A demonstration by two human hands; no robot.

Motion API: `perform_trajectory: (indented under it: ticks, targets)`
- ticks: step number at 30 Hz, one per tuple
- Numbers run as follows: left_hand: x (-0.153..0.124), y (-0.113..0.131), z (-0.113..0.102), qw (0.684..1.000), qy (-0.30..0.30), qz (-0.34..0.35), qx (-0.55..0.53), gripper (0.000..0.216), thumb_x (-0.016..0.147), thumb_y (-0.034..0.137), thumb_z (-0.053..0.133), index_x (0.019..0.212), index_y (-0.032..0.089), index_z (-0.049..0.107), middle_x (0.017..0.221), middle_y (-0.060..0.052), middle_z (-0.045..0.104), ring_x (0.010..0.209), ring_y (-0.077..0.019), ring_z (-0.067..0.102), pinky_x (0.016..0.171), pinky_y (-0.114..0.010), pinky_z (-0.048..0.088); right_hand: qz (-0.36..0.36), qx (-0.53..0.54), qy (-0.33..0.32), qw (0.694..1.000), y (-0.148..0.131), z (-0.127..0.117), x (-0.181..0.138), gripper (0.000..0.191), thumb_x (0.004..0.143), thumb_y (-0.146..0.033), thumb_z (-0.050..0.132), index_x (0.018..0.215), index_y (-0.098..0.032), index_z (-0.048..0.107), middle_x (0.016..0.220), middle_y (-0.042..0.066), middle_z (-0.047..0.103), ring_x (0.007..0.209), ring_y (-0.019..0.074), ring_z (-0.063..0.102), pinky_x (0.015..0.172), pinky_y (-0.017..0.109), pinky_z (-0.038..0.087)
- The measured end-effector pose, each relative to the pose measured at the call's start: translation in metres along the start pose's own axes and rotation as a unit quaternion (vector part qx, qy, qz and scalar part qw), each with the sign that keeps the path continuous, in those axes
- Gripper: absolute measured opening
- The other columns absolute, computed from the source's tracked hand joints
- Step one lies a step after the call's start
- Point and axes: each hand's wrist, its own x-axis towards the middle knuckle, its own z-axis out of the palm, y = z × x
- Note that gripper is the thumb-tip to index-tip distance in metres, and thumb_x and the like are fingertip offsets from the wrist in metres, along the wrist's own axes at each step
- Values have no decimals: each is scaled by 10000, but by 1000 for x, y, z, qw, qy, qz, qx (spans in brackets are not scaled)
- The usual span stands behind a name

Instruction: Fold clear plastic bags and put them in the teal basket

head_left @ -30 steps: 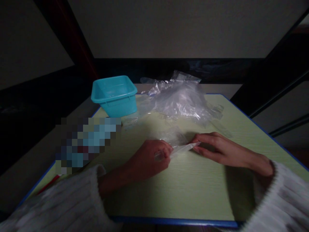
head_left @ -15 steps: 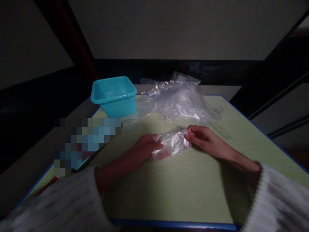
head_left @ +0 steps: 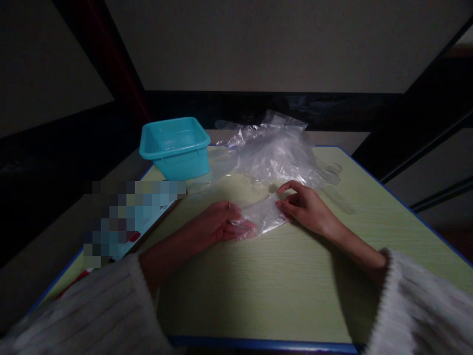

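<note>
A small clear plastic bag (head_left: 264, 215) is stretched between my two hands, just above the table. My left hand (head_left: 220, 222) grips its left end, with the fingers showing pinkish through the film and the thumb on top. At the bag's right end my right hand (head_left: 306, 209) pinches the edge low down, its index finger lifted away and bent. Beyond the hands spreads a loose heap of clear plastic bags (head_left: 277, 153), crumpled and shiny.
A turquoise plastic basin (head_left: 185, 165) stands at the table's back left corner. Nearer on the left lies a flat light-blue item (head_left: 148, 224), largely pixelated. The pale green table (head_left: 258, 296) has a blue edge; a light panel rises behind it.
The bag has been smoothed flatter and turned slightly. My right index finger has lifted off it and moved up, while my left fingers have spread under the film.
</note>
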Motion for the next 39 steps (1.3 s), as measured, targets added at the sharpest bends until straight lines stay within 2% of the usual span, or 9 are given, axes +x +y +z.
perform_trajectory:
  ticks: [4, 14, 26, 30, 34, 39]
  targets:
    - [2, 0, -4, 999, 17, -11, 25, 126, 781, 134, 498, 744, 192, 392, 683, -26, 707, 612, -138, 690, 591, -213, 501, 0, -19, 27, 999, -3, 3, -1, 224, 747, -241, 522, 921, -187, 392, 472, -68, 489, 408, 93, 421, 418, 230, 307]
    - [1, 3, -6, 994, 54, 19, 95, 224, 710, 144, 577, 805, 188, 379, 622, -15, 673, 557, -157, 666, 520, -218, 493, -42, -102, 53, 993, -1, 3, -1, 223, 755, -221, 484, 960, -190, 400, 503, -65, 484, 420, 93, 409, 449, 238, 292]
    - [-16, 20, 3, 983, 75, -23, 165, 150, 812, 108, 466, 844, 195, 349, 572, 13, 660, 534, -128, 654, 577, -237, 510, -53, -195, 65, 977, 0, 6, 2, 273, 755, -216, 457, 1022, -162, 448, 639, 16, 585, 502, 136, 486, 492, 263, 333]
    - [-14, 19, -2, 979, 65, -13, 195, 144, 824, 122, 466, 852, 194, 344, 596, 23, 660, 543, -123, 655, 558, -224, 505, -62, -237, 89, 965, -1, 9, 1, 296, 751, -202, 444, 1043, -160, 464, 659, 23, 608, 531, 152, 507, 515, 272, 341]
    - [-10, 14, -10, 976, 43, 9, 214, 200, 773, 124, 516, 852, 197, 347, 562, 69, 613, 513, -124, 640, 522, -224, 495, -59, -285, 103, 951, -2, 12, 0, 326, 747, -191, 439, 1071, -160, 466, 690, 31, 636, 559, 174, 537, 516, 274, 331]
    - [-10, 13, -12, 963, 40, 33, 264, 359, 616, 66, 604, 846, 194, 360, 557, 97, 569, 494, -130, 610, 479, -216, 455, -45, -350, 109, 929, -4, 13, -1, 332, 761, -204, 460, 1090, -165, 468, 697, 28, 645, 576, 191, 553, 501, 269, 292]
